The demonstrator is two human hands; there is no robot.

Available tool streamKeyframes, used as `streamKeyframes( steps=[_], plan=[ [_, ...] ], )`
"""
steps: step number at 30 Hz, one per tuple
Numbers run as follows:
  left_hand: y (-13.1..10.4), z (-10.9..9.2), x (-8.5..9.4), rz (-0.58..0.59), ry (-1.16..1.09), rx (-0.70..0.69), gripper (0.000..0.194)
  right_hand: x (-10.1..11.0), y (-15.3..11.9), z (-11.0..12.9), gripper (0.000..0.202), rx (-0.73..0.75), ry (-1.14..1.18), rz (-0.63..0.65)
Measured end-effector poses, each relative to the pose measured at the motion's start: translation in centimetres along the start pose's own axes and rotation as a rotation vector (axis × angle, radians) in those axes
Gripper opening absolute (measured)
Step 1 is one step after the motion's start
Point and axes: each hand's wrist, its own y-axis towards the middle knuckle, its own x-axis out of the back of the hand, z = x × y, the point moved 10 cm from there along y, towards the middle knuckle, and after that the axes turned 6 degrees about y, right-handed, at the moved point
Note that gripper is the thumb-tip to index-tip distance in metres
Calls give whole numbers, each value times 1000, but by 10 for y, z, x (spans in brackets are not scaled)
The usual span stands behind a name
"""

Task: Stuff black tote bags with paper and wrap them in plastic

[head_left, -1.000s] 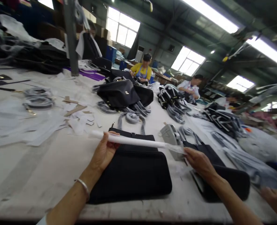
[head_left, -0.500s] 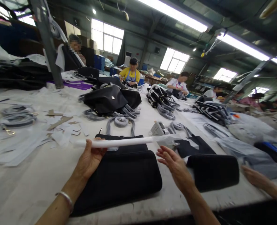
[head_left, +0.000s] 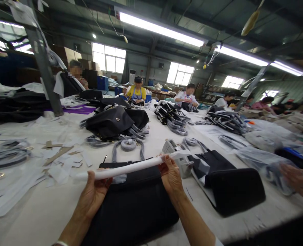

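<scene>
A long, soft white strip (head_left: 133,167), foam-like in look, is stretched level between my two hands. My left hand (head_left: 97,186) is closed around its left part, thumb on top and fingers underneath. Near the strip's other end my right hand (head_left: 170,172) pinches it between thumb and fingers. Thin clear film (head_left: 183,153) trails off beyond the right hand. Below the strip lies a black bag (head_left: 138,205) with its flap towards me. A grey strap coil (head_left: 128,145) rests just behind this bag.
A grey tape dispenser (head_left: 184,165) and a second black bag (head_left: 237,191) lie to the right. A co-worker's hand (head_left: 296,179) is over plastic wrapping at far right. Behind sit a black handbag pile (head_left: 110,123) and scraps (head_left: 57,155); a metal post (head_left: 45,65) rises left.
My right hand has moved left and closed on the strip; before, it was open beside the end. The strip's right part is now slightly raised. The camera view has shifted.
</scene>
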Motion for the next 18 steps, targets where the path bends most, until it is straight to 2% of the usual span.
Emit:
streamKeyframes(
  steps=[3,7,10,14,18],
  plan=[
    [0,1,0,-4,-11,4,21,2,7,14,28,54,5,-10],
    [-1,-1,4,-44,-51,-14,24,-2,20,47,26,152,63,-4],
    [1,-2,6,-60,-78,-10,34,-10,30,74,27,178,50,9],
    [2,-3,7,-64,-112,-4,32,-23,35,105,29,201,-15,43],
    [2,-2,9,-48,-130,5,28,-19,36,138,33,318,-44,-36]
  ],
)
